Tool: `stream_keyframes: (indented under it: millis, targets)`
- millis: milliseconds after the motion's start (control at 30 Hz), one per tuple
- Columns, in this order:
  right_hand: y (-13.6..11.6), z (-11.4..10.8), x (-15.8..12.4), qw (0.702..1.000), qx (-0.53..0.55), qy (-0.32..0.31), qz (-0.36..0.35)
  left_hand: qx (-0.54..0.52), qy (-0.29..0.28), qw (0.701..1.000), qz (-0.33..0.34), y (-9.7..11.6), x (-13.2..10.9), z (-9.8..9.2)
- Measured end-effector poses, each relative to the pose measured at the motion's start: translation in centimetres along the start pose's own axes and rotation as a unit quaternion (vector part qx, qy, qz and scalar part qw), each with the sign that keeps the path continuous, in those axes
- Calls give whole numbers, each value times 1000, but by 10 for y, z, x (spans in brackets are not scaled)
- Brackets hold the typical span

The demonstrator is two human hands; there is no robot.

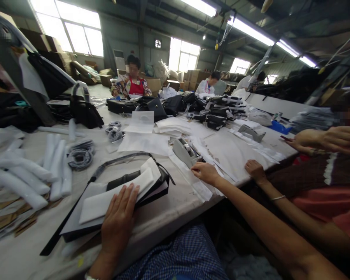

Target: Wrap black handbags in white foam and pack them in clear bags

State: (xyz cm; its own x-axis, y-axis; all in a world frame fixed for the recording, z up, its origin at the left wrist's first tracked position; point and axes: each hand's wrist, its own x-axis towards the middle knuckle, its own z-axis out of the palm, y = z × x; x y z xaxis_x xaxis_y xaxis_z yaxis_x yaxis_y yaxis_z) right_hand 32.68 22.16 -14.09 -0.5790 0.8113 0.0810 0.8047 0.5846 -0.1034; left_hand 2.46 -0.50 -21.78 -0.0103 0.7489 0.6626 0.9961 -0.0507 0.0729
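My left hand (119,217) lies flat with fingers stretched out on a white foam sheet (116,196). The sheet covers a black handbag (151,186), whose long strap (116,161) curves behind it. My right hand (204,172) reaches across the table, fingers curled in a pinch beside a grey tape dispenser (185,151) and over a clear plastic strip (196,186). What the fingers pinch is too small to name.
White foam rolls (32,171) and coiled cords (80,157) lie at the left. Black bags (216,111) and paper sheets (146,142) fill the table's middle. A co-worker's hand (254,169) with a bracelet rests on the right edge; another person's hands (323,140) hover behind. Two people sit at the far end.
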Motion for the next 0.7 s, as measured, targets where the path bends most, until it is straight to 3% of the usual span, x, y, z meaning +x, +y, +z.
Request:
stream_keyframes:
  millis: [200,267,333,400,467,533,600,700]
  targets:
    - [8,-3,12,999,44,-24,-4,-5,3,1000,-2,1,1,-2]
    - [3,-11,10,998,60,-8,-8,-5,3,1000,-3,1,1,-2]
    - [-15,-25,-4,990,142,24,-5,-4,1,1000,-4,1,0,-2]
    - [-44,-43,-32,945,325,29,-14,-6,-5,1000,-4,1,0,-1]
    - [-78,-63,-69,854,512,-54,-77,-11,-12,1000,-3,1,0,-1]
    - [-106,-81,-102,756,617,-146,-162,-18,-19,1000,-3,2,0,-1]
    - [-112,-95,-120,720,630,-215,-196,-26,-24,999,-7,1,-1,-1]
    - [-65,-108,-109,719,632,-223,-183,-34,-25,999,-10,1,-1,-1]
